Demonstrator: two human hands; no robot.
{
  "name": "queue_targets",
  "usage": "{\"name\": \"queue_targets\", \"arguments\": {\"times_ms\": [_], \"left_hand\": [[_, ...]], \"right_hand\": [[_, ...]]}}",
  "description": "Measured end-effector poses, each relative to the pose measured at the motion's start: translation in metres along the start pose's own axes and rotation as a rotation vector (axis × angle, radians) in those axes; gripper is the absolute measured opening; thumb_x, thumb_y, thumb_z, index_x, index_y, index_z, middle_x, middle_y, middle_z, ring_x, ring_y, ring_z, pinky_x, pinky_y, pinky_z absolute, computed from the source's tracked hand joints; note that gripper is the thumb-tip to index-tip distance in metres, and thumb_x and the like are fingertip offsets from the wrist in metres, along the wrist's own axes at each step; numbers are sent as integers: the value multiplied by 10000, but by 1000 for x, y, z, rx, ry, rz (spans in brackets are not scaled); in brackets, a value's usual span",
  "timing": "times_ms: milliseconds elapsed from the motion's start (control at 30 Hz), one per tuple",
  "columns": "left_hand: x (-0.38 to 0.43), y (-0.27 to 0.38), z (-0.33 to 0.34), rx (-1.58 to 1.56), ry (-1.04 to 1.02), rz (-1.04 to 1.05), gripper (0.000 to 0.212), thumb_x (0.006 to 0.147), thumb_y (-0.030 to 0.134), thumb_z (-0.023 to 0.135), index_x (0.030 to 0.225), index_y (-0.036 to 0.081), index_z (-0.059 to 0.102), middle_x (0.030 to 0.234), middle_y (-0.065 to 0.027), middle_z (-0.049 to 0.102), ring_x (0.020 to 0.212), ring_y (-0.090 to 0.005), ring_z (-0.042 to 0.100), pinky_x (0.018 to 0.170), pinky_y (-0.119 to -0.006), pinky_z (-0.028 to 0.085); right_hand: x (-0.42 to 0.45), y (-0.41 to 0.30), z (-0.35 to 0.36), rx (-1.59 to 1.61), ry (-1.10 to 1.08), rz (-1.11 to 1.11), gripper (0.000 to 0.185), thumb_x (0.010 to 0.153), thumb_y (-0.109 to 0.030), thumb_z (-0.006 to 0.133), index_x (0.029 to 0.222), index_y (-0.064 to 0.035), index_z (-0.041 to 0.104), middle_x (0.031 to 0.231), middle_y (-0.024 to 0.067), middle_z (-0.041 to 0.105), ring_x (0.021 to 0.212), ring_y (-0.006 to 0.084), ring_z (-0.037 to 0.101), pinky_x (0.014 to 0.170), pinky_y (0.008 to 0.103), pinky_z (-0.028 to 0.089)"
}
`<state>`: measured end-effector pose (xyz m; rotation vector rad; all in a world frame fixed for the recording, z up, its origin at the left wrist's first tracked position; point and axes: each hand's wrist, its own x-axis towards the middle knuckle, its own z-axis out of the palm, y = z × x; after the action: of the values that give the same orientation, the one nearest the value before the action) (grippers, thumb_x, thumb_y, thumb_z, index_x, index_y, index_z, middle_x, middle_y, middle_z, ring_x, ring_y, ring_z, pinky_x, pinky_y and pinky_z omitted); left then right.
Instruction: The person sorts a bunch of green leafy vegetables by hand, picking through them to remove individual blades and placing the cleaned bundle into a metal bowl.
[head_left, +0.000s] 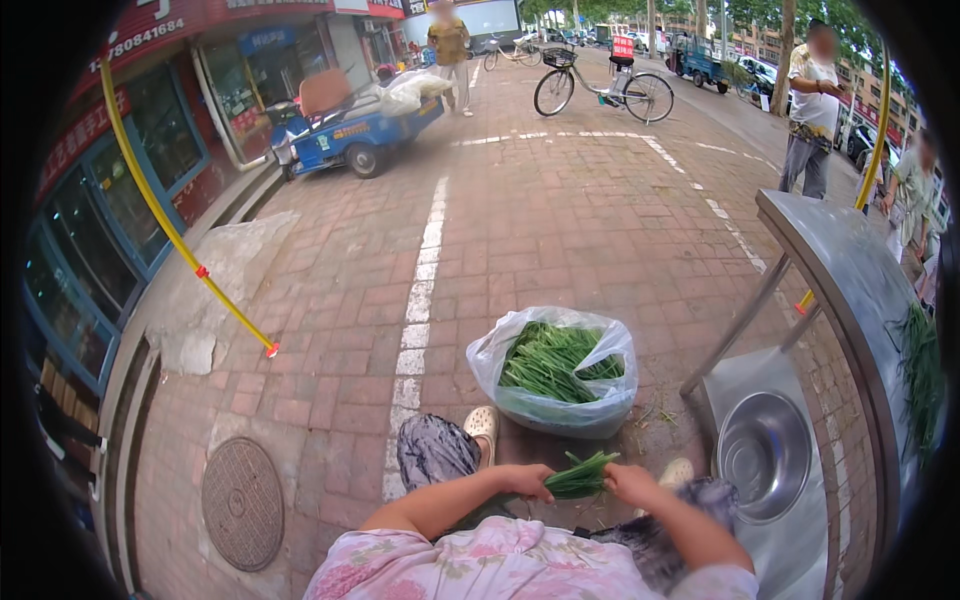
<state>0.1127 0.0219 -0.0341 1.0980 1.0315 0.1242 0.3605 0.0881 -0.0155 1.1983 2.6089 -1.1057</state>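
Observation:
A small bundle of long green stems lies across my lap area, between both hands. My left hand is closed around its left part. At the other end, my right hand has its fingers closed on the tips of the stems. Just beyond my hands, a translucent plastic bag stands on the brick paving, mouth wide, holding a heap of cut green stems. Loose green bits lie on the ground to the bag's right.
A steel table at right bears more greens; a metal basin sits on its lower shelf. Yellow poles stand at both sides. Further off are a blue cargo tricycle, a bicycle and several people.

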Motion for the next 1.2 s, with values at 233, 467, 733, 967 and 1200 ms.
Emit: {"name": "queue_targets", "arguments": {"times_ms": [233,467,733,967,1200], "left_hand": [[1,0,-2,95,-15,-17,161,794,102,625,933,58,556,598,25,474,478,-64,422,418,-225,334],[-1,-7,-6,48,-21,-34,200,789,108,633,966,61,554,624,34,483,488,-59,422,425,-217,341],[1,0,3,25,-65,-11,181,793,114,632,944,60,549,645,36,499,500,-52,424,430,-212,348],[5,11,1,67,-19,5,200,795,102,631,966,52,540,632,28,503,499,-50,426,439,-203,349],[-22,28,-31,-71,304,133,242,789,58,620,1010,37,522,633,17,482,512,-73,426,466,-225,355]], "right_hand": [[8,3,19,-108,-12,6,232,822,-203,459,980,-47,530,891,207,612,845,382,584,730,485,448],[0,6,21,127,92,-56,247,780,-200,466,896,1,551,868,236,600,837,387,582,744,469,450],[-8,5,30,0,115,74,277,720,-223,479,820,10,590,842,257,598,822,413,581,746,474,459],[-9,11,11,43,309,145,239,717,-185,461,862,-41,585,841,225,610,831,409,580,749,476,457],[-17,49,-47,223,470,46,175,713,-68,470,793,-40,623,842,163,597,830,305,577,736,370,453]]}}
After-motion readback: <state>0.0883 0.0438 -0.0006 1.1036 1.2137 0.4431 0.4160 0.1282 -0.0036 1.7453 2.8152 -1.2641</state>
